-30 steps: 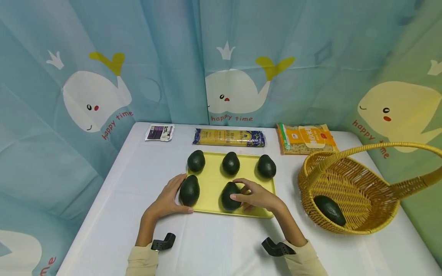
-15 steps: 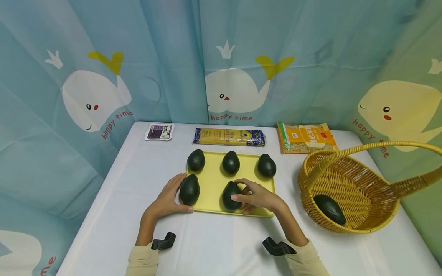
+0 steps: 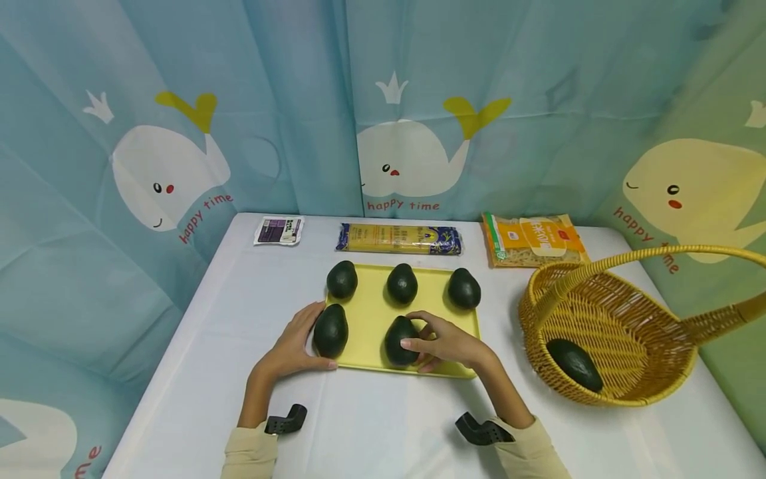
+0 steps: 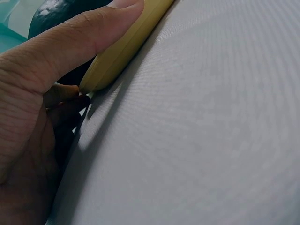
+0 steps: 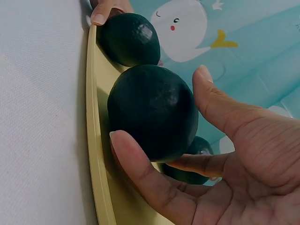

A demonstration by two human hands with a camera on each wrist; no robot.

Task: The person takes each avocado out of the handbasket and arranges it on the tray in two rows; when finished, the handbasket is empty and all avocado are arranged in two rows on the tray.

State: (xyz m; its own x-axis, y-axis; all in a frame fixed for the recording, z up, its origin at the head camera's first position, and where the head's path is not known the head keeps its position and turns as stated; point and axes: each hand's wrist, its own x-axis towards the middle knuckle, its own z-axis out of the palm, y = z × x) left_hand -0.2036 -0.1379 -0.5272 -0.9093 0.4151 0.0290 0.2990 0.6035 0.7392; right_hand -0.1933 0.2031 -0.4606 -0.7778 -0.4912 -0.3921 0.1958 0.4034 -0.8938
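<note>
Several dark green avocados lie on a yellow tray [image 3: 366, 313]. My right hand [image 3: 439, 340] curls its thumb and fingers around the front middle avocado [image 3: 399, 342], which still sits on the tray; the right wrist view shows this avocado [image 5: 152, 112] between the digits. My left hand [image 3: 293, 342] grips the tray's front left corner, its thumb on the front rim, beside the front left avocado [image 3: 331, 331]. In the left wrist view the left thumb [image 4: 89, 40] rests on the tray rim [image 4: 117, 54]. Along the tray's back sit three more avocados, the middle one [image 3: 402, 284] among them.
A wicker basket [image 3: 658, 386] with a tall handle stands at the right, one avocado [image 3: 574, 364] inside. Behind the tray lie a small purple-and-white packet [image 3: 278, 230], a long yellow-and-blue packet [image 3: 399, 239] and an orange food bag [image 3: 534, 240]. A whale-print curtain [image 3: 311, 100] hangs behind the table.
</note>
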